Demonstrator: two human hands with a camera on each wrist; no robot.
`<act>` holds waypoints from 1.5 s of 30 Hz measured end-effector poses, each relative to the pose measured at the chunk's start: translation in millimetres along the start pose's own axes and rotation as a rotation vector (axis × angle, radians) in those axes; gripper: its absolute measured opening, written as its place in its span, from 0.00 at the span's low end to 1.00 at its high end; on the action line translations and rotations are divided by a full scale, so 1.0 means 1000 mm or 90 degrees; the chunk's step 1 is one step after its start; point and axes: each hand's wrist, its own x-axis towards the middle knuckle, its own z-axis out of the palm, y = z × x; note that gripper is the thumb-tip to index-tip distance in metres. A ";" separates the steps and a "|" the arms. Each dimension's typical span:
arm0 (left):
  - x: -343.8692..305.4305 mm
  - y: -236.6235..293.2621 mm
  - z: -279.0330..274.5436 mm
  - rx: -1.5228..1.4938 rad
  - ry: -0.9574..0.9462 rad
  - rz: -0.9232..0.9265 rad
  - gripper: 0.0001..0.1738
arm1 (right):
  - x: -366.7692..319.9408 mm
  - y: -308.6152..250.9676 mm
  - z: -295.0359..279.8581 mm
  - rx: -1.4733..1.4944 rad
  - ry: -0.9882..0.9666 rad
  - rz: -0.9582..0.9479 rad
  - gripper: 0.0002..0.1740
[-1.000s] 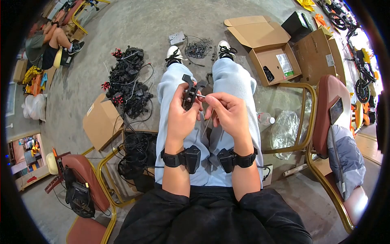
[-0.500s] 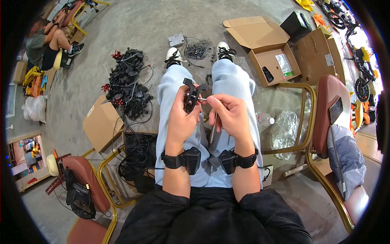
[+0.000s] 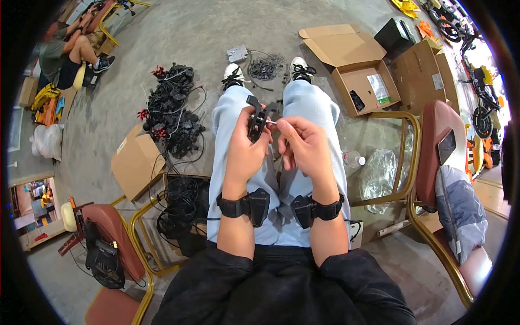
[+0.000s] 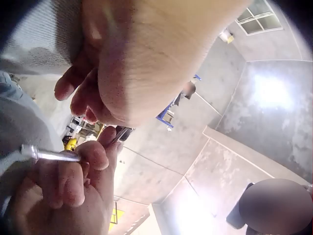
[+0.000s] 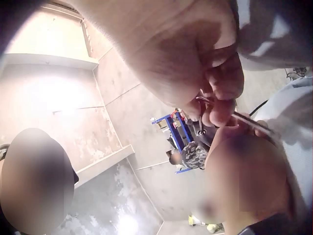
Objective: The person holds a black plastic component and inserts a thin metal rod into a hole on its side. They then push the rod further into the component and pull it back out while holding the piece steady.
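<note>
Above the lap in the head view, the left hand point(image 3: 242, 154) grips a black forked plastic part point(image 3: 258, 123), upright between thumb and fingers. Close on its right, the right hand point(image 3: 307, 146) pinches a thin metal rod point(image 3: 272, 122) whose far end meets the side of the black part. In the left wrist view a shiny metal shaft point(image 4: 54, 155) sticks out from the right hand's curled fingers point(image 4: 73, 183). The right wrist view shows a metal shaft point(image 5: 252, 121) crossing the fingers; the black part is mostly hidden there.
On the floor lie a heap of black cabled parts point(image 3: 173, 108), a small pile of dark pieces point(image 3: 265, 67), a grey metal box point(image 3: 237, 53) and an open cardboard box point(image 3: 368, 84). Chairs point(image 3: 441, 151) stand at both sides; a plastic bottle point(image 3: 355, 158) is beside the right leg.
The right hand has shifted slightly up and turned, its fingers moving around the rod; the long shaft below it no longer shows in the head view. The left hand keeps its grip, the black part tilting slightly.
</note>
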 end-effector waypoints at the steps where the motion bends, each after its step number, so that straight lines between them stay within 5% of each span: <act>1: 0.001 -0.001 -0.001 -0.001 0.012 0.006 0.20 | 0.001 0.002 0.001 -0.008 -0.002 -0.026 0.11; 17: -0.004 -0.006 -0.006 -0.126 -0.058 0.059 0.24 | -0.036 -0.021 0.012 -0.212 0.045 -0.107 0.12; 30: -0.004 -0.003 -0.004 -0.148 -0.037 0.044 0.24 | -0.039 -0.023 0.021 -0.186 0.037 -0.087 0.12; 45: 0.003 -0.009 -0.001 -0.202 -0.068 0.089 0.25 | -0.039 -0.011 0.023 -0.276 0.061 -0.237 0.13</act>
